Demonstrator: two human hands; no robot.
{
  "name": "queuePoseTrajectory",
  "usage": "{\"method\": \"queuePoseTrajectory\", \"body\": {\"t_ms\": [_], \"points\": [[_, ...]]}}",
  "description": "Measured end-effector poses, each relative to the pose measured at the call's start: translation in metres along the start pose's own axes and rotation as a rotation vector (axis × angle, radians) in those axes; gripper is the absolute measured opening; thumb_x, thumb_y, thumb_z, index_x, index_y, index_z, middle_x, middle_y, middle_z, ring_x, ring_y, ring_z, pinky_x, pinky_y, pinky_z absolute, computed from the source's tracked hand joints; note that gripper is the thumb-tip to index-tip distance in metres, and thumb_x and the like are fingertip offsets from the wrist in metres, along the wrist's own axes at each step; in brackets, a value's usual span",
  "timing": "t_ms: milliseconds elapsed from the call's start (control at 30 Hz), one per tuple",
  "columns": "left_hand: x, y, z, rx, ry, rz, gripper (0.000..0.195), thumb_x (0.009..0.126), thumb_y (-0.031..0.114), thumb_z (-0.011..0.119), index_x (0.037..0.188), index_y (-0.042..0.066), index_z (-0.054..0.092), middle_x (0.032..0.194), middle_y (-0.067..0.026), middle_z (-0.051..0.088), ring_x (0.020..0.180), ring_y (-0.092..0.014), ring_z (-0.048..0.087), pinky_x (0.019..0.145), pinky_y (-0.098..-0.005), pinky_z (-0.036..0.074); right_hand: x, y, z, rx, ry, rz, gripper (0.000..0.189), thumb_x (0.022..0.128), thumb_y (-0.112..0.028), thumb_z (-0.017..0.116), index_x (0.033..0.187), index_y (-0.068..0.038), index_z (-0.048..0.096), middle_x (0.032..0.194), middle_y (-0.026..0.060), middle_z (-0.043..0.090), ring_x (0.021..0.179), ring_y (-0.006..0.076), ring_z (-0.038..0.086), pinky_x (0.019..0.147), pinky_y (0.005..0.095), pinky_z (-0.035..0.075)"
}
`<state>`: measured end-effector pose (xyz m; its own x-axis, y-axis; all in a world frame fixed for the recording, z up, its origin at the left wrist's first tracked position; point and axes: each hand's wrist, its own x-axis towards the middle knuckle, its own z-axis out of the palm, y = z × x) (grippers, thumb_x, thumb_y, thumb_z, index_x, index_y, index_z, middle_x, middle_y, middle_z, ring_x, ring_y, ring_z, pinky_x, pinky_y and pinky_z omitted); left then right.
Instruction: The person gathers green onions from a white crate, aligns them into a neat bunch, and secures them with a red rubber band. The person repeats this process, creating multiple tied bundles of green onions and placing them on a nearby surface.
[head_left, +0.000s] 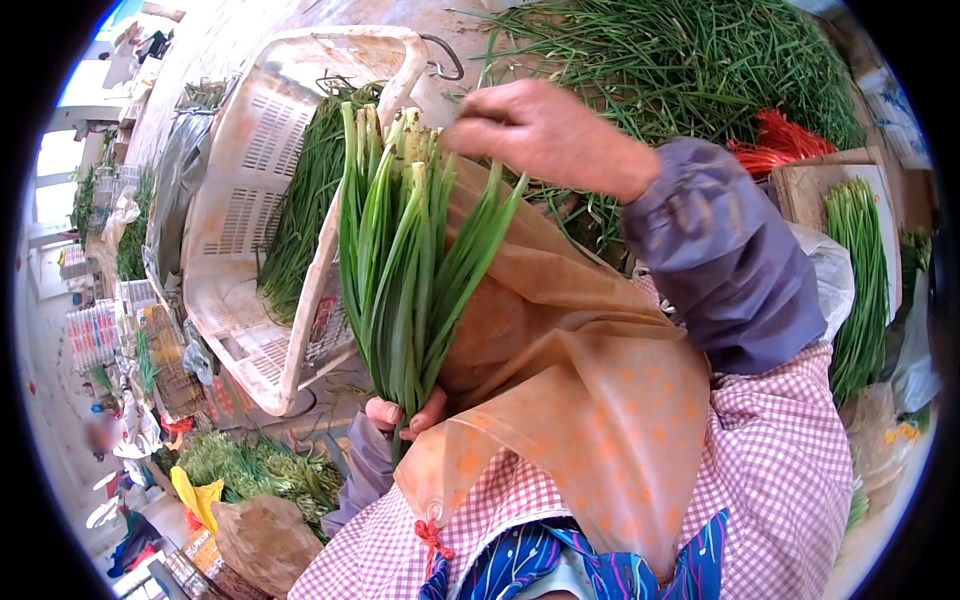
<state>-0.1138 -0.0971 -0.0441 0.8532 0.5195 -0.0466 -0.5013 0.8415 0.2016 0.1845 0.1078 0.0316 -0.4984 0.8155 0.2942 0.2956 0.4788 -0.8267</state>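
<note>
A bunch of long green leafy stalks, seemingly garlic greens or Chinese chives (409, 255), stands before me, its pale cut ends up. Low down, my left hand (409, 415) is closed around its leaf tips. My right hand (536, 131) is beside the top right of the bunch, slightly blurred; whether its fingers hold a stalk is hidden. An orange-brown plastic apron (585, 375) covers my lap behind the bunch. Left of the bunch, a white plastic basket (255, 180) holds more greens (311, 195).
A large heap of loose green stalks (697, 60) lies at the upper right, with red ties (780, 142) at its edge. A bundle of greens (859, 285) rests on a board at the far right. More greens (255, 465) and a brown bag (266, 532) are at the lower left.
</note>
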Motion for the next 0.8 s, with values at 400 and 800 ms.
{"method": "queuePoseTrajectory", "body": {"t_ms": [400, 800], "points": [[0.004, -0.001, -0.014, -0.024, -0.026, 0.031, 0.045, 0.080, 0.020, 0.064, 0.114, -0.001, 0.042, 0.070, -0.0088, 0.047, 0.045, -0.010, 0.042, 0.040, -0.0235, 0.036, -0.024, 0.026, -0.042, -0.085, 0.764, 0.126, 0.016, 0.087, -0.014, 0.061, 0.099, -0.003, 0.062, 0.081, 0.0073, 0.063, 0.069, 0.0154, 0.058, 0.063, 0.0291, 0.048], [-0.006, -0.012, 0.008, -0.067, 0.038, 0.117, 0.065, 0.081, 0.018, 0.063, 0.137, 0.006, 0.032, 0.078, -0.0106, 0.049, 0.047, -0.010, 0.043, 0.042, -0.0240, 0.038, -0.019, 0.075, -0.045, -0.245, 0.785, 0.196, 0.017, 0.079, -0.009, 0.065, 0.094, -0.002, 0.068, 0.078, 0.0079, 0.067, 0.069, 0.0191, 0.063, 0.065, 0.0302, 0.051]]}}
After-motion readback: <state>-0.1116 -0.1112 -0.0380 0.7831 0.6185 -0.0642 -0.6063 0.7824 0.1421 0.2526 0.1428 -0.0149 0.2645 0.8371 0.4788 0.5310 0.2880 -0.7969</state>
